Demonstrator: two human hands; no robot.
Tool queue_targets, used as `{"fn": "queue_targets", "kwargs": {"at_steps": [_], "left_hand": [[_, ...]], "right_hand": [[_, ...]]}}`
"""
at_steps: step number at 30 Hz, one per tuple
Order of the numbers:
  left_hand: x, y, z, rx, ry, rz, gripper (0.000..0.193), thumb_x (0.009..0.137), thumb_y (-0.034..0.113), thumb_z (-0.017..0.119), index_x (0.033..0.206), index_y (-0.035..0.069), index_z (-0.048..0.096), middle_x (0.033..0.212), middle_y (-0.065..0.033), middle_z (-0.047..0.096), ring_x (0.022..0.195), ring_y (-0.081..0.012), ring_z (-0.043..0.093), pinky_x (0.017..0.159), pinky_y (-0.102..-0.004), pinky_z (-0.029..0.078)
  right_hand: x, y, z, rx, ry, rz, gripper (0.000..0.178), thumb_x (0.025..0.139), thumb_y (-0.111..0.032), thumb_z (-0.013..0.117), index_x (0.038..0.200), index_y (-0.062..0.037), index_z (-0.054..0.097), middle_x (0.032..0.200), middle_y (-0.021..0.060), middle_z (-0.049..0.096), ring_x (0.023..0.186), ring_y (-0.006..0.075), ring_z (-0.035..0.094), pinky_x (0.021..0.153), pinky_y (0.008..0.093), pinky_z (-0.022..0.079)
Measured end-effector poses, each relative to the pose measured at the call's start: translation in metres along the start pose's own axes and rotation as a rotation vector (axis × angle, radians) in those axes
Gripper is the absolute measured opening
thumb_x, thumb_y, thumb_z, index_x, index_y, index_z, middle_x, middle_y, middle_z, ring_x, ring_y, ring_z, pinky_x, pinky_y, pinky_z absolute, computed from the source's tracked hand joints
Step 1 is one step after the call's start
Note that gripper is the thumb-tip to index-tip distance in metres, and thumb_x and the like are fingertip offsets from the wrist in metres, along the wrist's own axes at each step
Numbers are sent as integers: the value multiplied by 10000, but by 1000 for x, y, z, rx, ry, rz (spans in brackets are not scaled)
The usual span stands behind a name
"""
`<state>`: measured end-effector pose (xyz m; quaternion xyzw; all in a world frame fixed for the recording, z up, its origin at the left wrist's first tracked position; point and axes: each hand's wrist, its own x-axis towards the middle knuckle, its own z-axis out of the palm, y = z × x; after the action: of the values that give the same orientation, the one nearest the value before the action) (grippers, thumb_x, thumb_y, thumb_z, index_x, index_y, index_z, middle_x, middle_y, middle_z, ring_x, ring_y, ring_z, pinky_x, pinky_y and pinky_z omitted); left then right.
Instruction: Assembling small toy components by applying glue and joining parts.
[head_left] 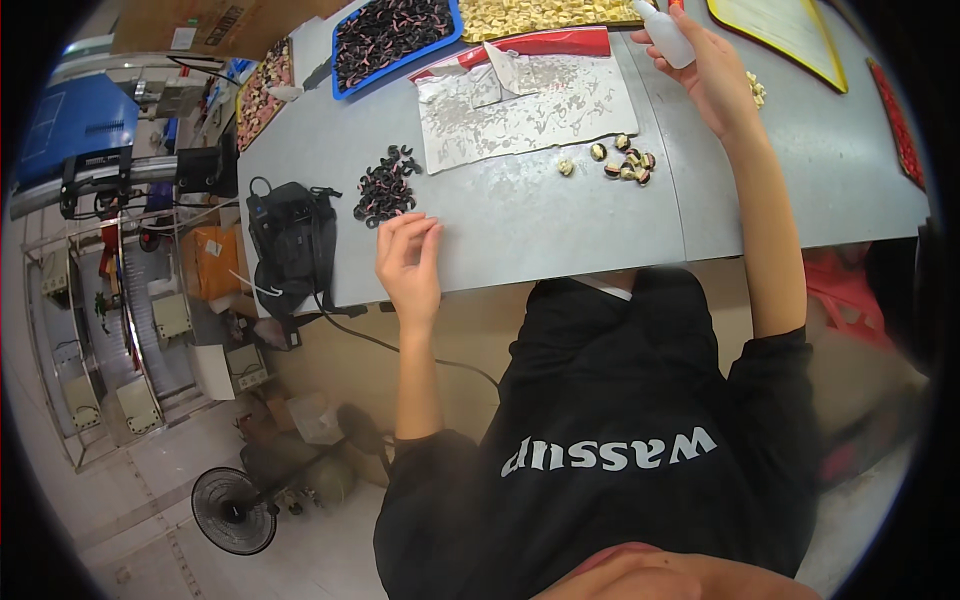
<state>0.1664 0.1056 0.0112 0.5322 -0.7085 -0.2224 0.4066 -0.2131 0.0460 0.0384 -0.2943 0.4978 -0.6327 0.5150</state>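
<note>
My right hand (pixel 715 85) is raised at the far side of the table, its fingers wrapped round a white squeeze bottle (pixel 672 40). At the near left edge of the table, my left hand (pixel 408 265) has its thumb and fingers drawn together in a pinch; whatever is between the fingertips is too small to make out. Just beyond it lies a loose pile of small black curved pieces (pixel 385 190), some with pink. A white sheet (pixel 530 110) with a red border and grey smears lies in front of me. Several round black-and-cream pieces (pixel 630 168) sit by its right corner.
A blue tray (pixel 338 85) of black-and-pink pieces stands at the back, beside a tray of cream pieces (pixel 550 18). A yellow-rimmed tray (pixel 790 40) is at the far right. A black bag (pixel 295 235) with a cable lies on the table's left end; a fan (pixel 235 510) stands below.
</note>
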Motion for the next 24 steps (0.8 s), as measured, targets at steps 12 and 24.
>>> {"fn": "queue_targets", "kwargs": {"at_steps": [12, 24], "left_hand": [[57, 55, 74, -724, -282, -55, 216, 779, -118, 660, 974, -26, 653, 1033, -87, 576, 958, -162, 574, 853, -288, 516], [95, 70, 126, -698, -361, -115, 264, 781, -58, 704, 1031, -22, 629, 1028, -104, 649, 937, -163, 621, 800, -268, 513]], "right_hand": [[-4, 0, 3, 332, -173, -46, 256, 949, -269, 568, 1066, -43, 588, 1002, 49, 650, 777, 75, 551, 674, 211, 439], [12, -22, 27, 378, -259, -44, 276, 969, -308, 528, 1069, -54, 569, 954, 13, 638, 738, 53, 539, 607, 205, 416]]}}
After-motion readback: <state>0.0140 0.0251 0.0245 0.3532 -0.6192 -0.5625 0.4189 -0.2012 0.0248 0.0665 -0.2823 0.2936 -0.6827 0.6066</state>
